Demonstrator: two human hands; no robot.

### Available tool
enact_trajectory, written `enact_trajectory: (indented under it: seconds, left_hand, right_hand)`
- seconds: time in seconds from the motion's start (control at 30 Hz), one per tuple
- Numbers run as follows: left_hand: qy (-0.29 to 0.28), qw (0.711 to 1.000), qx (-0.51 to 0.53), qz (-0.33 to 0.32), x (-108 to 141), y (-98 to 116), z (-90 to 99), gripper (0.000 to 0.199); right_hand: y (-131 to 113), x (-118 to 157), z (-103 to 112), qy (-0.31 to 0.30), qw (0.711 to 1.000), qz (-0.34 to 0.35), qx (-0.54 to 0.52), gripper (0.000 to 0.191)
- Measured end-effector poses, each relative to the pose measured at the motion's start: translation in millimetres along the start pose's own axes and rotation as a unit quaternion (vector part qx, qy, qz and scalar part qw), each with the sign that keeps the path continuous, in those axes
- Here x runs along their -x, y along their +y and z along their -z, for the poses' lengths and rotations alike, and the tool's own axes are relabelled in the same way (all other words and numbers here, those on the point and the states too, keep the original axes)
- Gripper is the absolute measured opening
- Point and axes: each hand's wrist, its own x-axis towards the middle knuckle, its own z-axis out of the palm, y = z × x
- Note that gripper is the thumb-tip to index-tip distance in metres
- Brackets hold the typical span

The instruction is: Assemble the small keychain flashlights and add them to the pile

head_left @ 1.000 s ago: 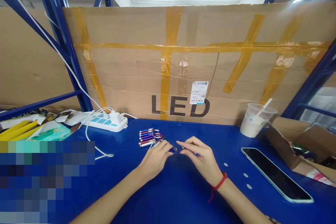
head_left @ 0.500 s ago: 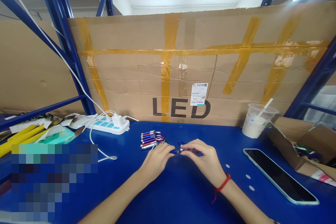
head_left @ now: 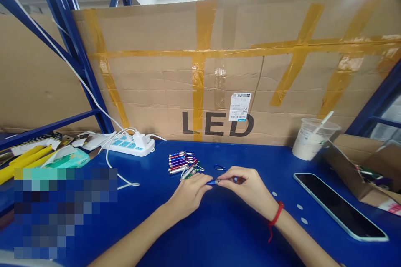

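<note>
Mostly, from far off, I see a cardboard wall (head_left: pixel 150 83) marked LED, and before it a blue table (head_left: pixel 225 233). To the right is an open box (head_left: pixel 347 175), with a phone (head_left: pixel 340 206) in front. Near the middle, the left hand (head_left: pixel 189 194) and right hand (head_left: pixel 249 185) almost meet, fingers closed. A cup (head_left: pixel 308 148) stands by the box, and a white power strip (head_left: pixel 128 146) lies back left. Shiny tubes (head_left: pixel 178 162) lie bunched just past the left hand. Between the hands is one blue tube (head_left: pixel 211 182): the left fingers grip one end, the right ones pinch its silver end. A little blue clip (head_left: pixel 219 167) lies just behind it.
</note>
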Motion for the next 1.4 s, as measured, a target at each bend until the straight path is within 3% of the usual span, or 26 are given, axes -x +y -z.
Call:
enact_trajectory:
  seconds: [0.1, 0.27, 0.37, 0.63, 0.83, 0.97, 1.17, 1.4]
  left_hand:
    - [-0.037, 0.999, 0.009, 0.005, 0.2, 3.1, -0.6, 0.022]
    - [-0.063, 0.998, -0.002, 0.028, 0.6, 6.0, -2.1, 0.022]
    - [-0.060, 0.997, -0.007, 0.046, 2.6, 8.2, -2.2, 0.021]
    - [0.003, 0.999, -0.012, 0.047, 7.8, 15.2, -4.1, 0.019]
    - [-0.023, 0.996, -0.074, 0.049, 5.8, 8.5, -2.8, 0.019]
    - [-0.028, 0.996, -0.078, 0.034, 3.6, 3.9, 1.4, 0.019]
    - [0.009, 0.997, -0.072, 0.018, 1.1, 3.5, -1.3, 0.021]
    - [-0.033, 0.999, -0.043, 0.004, 2.6, 10.0, -3.8, 0.024]
  right_hand:
    - [0.9, 0.3, 3.9, -0.043, 0.999, -0.008, 0.007, 0.013]
    - [0.4, 3.2, -2.4, -0.031, 0.997, -0.063, -0.018, 0.016]
    - [-0.5, 6.3, -9.3, -0.028, 0.993, -0.095, -0.071, 0.025]
    - [-11.0, 13.1, -19.3, 0.008, 0.991, -0.074, -0.111, 0.038]
    - [-15.1, 13.4, -21.2, 0.014, 0.994, -0.079, -0.073, 0.037]
    - [-11.4, 11.5, -19.9, -0.018, 0.987, -0.125, -0.105, 0.039]
    - [-2.8, 3.8, -10.2, -0.091, 0.964, -0.185, -0.169, 0.041]
    - [0.9, 5.2, -6.0, -0.111, 0.940, -0.246, -0.208, 0.034]
